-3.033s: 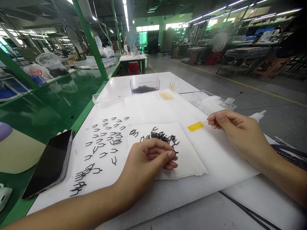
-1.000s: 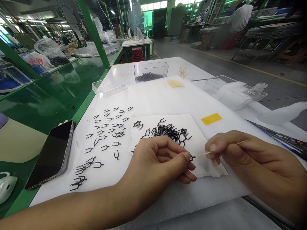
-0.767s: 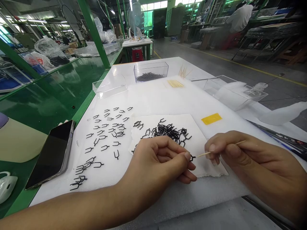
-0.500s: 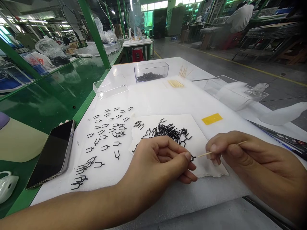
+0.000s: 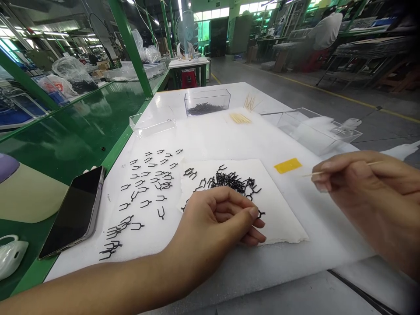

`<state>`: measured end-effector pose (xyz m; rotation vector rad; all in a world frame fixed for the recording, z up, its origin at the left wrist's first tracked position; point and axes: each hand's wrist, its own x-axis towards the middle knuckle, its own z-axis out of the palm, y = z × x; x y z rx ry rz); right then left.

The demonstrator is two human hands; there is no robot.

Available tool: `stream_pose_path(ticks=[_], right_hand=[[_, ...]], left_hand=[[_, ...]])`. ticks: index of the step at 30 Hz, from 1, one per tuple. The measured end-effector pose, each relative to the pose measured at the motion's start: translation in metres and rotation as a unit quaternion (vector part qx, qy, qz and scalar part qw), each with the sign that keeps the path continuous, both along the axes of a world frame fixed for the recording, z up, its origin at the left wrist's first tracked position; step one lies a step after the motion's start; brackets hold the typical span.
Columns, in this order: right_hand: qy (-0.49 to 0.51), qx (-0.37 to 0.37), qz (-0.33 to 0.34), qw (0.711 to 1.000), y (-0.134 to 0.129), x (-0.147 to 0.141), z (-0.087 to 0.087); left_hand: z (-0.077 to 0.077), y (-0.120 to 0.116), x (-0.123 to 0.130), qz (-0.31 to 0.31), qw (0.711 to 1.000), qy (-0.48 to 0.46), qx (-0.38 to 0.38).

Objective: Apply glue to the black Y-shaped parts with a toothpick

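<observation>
Pinching black forked piece [image 5: 261, 214] in left hand [image 5: 219, 216]; holding toothpick [image 5: 310, 174] in right hand [image 5: 367, 188], well apart. Best to pinch lightly, steady toothpick.

Workshop / small-parts assembly floor, factory type: white worktable [image 5: 272, 104] w/ many near-identical black forked pcs [image 5: 229, 180] spread & piled, clear box [image 5: 207, 95] of small dark parts behind, green-topped bench [image 5: 82, 135] alongside w/ green metal posts [image 5: 129, 50]. Bg = big open hall (R edge dark/blurry, can't ID much) w/ strip lights [image 5: 180, 9], yellow floor line [image 5: 328, 90], standing fan [image 5: 188, 33], red stool [image 5: 188, 78], stuffed plastic bags [image 5: 74, 72], & another person [image 5: 326, 31] seated near more benches.
</observation>
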<state>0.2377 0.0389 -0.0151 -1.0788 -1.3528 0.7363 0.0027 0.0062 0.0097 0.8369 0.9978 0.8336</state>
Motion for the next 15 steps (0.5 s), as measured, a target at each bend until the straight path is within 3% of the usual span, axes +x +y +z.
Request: stream_pose_path(ticks=[7,10,15], right_hand=[[0.02,-0.018,0.063,0.998,-0.003,-0.009,0.004],[-0.031,-0.019,0.104,0.994,-0.013,-0.016,-0.001],[-0.077,-0.013,0.147,0.986,-0.022,-0.021,-0.004]], left_hand=[[-0.002,-0.002,-0.001,0.001,0.998,0.041,0.039],[-0.006,-0.004,-0.002,0.006,0.988,0.088,0.127],[-0.011,-0.005,-0.003,0.005,0.939,0.173,0.298]])
